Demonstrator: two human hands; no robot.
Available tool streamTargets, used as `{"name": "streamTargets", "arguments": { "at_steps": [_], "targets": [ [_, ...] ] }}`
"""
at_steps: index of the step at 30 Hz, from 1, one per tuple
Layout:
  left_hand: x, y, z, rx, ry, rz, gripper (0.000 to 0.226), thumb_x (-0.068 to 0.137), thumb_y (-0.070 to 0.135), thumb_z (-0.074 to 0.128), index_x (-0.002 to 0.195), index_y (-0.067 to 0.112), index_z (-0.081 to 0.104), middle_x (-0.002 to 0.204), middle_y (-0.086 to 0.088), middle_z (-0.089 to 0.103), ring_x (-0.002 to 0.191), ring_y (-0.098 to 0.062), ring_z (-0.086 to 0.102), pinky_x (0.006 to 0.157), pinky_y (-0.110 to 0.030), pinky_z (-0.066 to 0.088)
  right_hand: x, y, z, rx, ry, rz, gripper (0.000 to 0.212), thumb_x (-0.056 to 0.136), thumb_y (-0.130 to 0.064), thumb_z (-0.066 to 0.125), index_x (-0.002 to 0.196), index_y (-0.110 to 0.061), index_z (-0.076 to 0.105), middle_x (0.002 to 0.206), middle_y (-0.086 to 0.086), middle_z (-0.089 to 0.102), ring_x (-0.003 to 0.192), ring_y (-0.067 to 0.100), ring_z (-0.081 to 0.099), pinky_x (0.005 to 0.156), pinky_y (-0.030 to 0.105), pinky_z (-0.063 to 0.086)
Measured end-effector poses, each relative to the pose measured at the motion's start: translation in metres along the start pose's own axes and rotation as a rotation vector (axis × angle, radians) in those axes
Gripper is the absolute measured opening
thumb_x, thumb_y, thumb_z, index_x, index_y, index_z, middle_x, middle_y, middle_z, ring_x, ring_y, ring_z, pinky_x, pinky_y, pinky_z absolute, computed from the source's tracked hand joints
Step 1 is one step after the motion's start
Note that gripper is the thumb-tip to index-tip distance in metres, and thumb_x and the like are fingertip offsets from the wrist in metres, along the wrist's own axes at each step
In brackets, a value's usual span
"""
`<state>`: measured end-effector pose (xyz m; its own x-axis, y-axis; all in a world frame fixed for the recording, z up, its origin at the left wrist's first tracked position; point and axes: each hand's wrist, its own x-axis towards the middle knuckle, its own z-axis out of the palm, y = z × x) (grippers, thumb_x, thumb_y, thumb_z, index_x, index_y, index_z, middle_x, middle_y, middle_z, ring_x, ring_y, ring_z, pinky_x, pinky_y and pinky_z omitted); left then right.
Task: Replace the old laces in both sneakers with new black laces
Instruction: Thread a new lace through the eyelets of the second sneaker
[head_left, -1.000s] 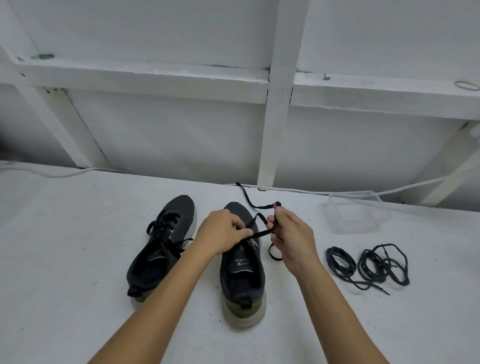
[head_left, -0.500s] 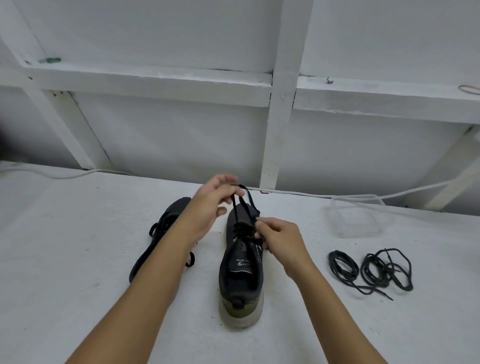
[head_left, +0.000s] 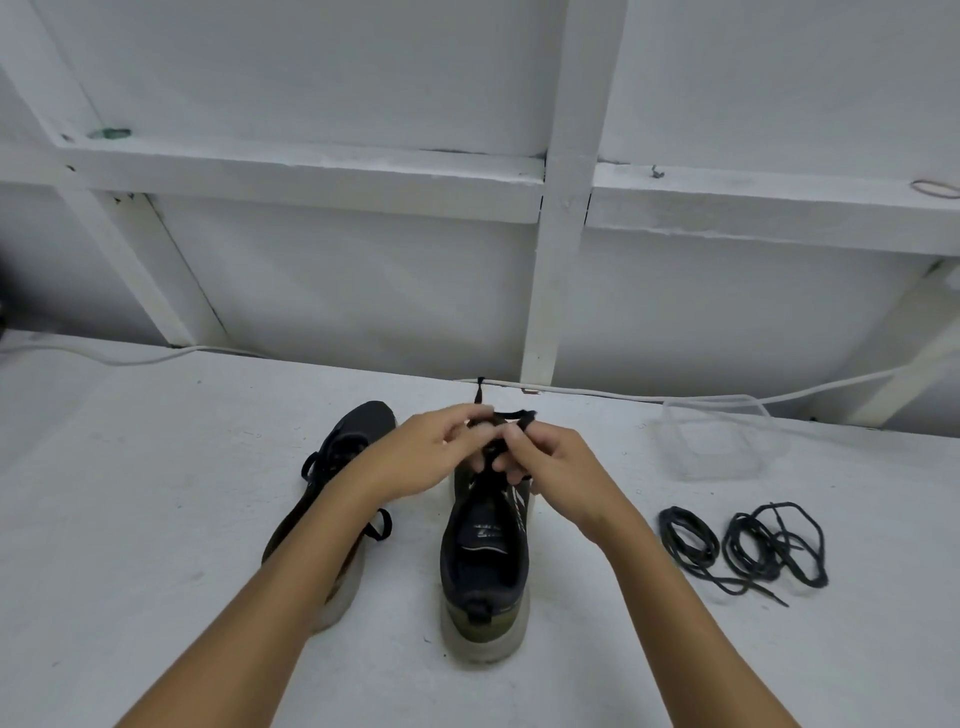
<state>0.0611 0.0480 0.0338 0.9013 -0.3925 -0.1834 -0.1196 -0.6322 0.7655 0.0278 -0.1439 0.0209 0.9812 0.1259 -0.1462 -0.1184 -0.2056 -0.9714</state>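
Shoes sit on the white tabletop (head_left: 130, 519) in front of us. We see the right shoe (head_left: 485, 561) standing straight, heel toward us. Both hands meet over its front. The left hand (head_left: 431, 457) has its fingers curled and pinches the black lace (head_left: 511, 414) there. The right hand (head_left: 550, 462) pinches the same lace from the other side, fingers bent round it. One lace end (head_left: 479, 391) sticks up behind the hands. The left shoe (head_left: 343, 452) lies just beside, partly hidden under the left arm, with a lace loop hanging out. Two bundles of black laces (head_left: 743, 545) lie on the tabletop, well apart to the right. A clear box (head_left: 722, 436) sits behind them.
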Motion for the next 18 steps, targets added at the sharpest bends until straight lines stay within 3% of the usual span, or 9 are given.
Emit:
{"name": "streamTargets", "arguments": {
  "at_steps": [3, 6, 8, 10, 12, 14, 16, 18],
  "targets": [
    [-0.013, -0.008, -0.004, 0.115, 0.067, 0.029, 0.015, 0.095, 0.043, 0.061, 0.105, 0.036, 0.070, 0.078, 0.005, 0.068, 0.072, -0.009, 0.060, 0.075, -0.032, 0.050, -0.005, 0.006, -0.008, 0.110, 0.105, 0.039, 0.023, 0.103, -0.032, 0.057, 0.098, -0.024, 0.078, 0.090, -0.004, 0.077, 0.081, 0.003, 0.067, 0.068, 0.017, 0.051],
    [-0.026, -0.014, -0.022, 0.141, 0.169, 0.005, 0.018, 0.093, 0.041, 0.064, 0.080, 0.030, 0.070, 0.072, 0.001, 0.064, 0.063, -0.014, 0.055, 0.066, -0.030, 0.044, -0.008, 0.022, -0.022, 0.334, 0.237, 0.141, 0.025, 0.100, -0.029, 0.056, 0.083, -0.018, 0.071, 0.096, -0.009, 0.075, 0.100, 0.011, 0.067, 0.085, 0.034, 0.050],
    [-0.035, -0.019, -0.038, 0.132, 0.223, -0.016, 0.020, 0.093, 0.039, 0.065, 0.077, 0.028, 0.070, 0.072, 0.002, 0.065, 0.065, -0.012, 0.058, 0.066, -0.029, 0.045, -0.011, 0.036, -0.034, 0.545, 0.373, 0.270, 0.024, 0.097, -0.028, 0.054, 0.077, -0.018, 0.062, 0.089, -0.004, 0.072, 0.090, 0.017, 0.066, 0.078, 0.037, 0.046],
    [-0.045, -0.024, -0.049, 0.088, 0.252, -0.032, 0.020, 0.093, 0.037, 0.066, 0.078, 0.025, 0.072, 0.068, 0.004, 0.064, 0.061, -0.008, 0.056, 0.065, -0.029, 0.044, -0.017, 0.051, -0.040, 0.547, 0.477, 0.447, 0.020, 0.092, -0.024, 0.053, 0.074, -0.015, 0.057, 0.072, 0.001, 0.067, 0.065, 0.016, 0.061, 0.060, 0.029, 0.043],
    [-0.050, -0.028, -0.054, 0.035, 0.254, -0.039, 0.020, 0.092, 0.036, 0.067, 0.080, 0.022, 0.074, 0.064, 0.002, 0.061, 0.060, -0.009, 0.053, 0.065, -0.029, 0.042, -0.021, 0.063, -0.038, 0.202, 0.422, 0.591, 0.024, 0.089, -0.024, 0.051, 0.070, -0.011, 0.061, 0.057, 0.004, 0.063, 0.047, 0.016, 0.050, 0.047, 0.025, 0.035],
    [-0.053, -0.029, -0.052, -0.013, 0.243, -0.034, 0.019, 0.092, 0.034, 0.068, 0.081, 0.021, 0.075, 0.067, 0.000, 0.063, 0.062, -0.007, 0.052, 0.067, -0.028, 0.042, -0.021, 0.072, -0.034, -0.347, 0.264, 0.628, 0.034, 0.089, -0.028, 0.052, 0.063, -0.011, 0.063, 0.051, 0.000, 0.064, 0.048, 0.018, 0.055, 0.048, 0.022, 0.036],
    [-0.054, -0.028, -0.047, -0.039, 0.229, -0.020, 0.017, 0.092, 0.034, 0.068, 0.082, 0.022, 0.075, 0.072, -0.005, 0.064, 0.062, -0.006, 0.052, 0.067, -0.027, 0.043, -0.020, 0.071, -0.029, -0.722, 0.219, 0.597, 0.027, 0.087, -0.027, 0.053, 0.065, -0.012, 0.058, 0.061, -0.002, 0.063, 0.058, 0.020, 0.057, 0.050, 0.023, 0.036],
    [-0.053, -0.027, -0.044, -0.029, 0.222, -0.007, 0.017, 0.092, 0.035, 0.068, 0.082, 0.023, 0.074, 0.071, -0.004, 0.063, 0.061, -0.005, 0.051, 0.066, -0.025, 0.043, -0.016, 0.062, -0.024, -0.883, 0.276, 0.525, 0.018, 0.090, -0.026, 0.054, 0.076, -0.014, 0.053, 0.074, -0.003, 0.057, 0.066, 0.019, 0.053, 0.052, 0.025, 0.033]
  ]
}}
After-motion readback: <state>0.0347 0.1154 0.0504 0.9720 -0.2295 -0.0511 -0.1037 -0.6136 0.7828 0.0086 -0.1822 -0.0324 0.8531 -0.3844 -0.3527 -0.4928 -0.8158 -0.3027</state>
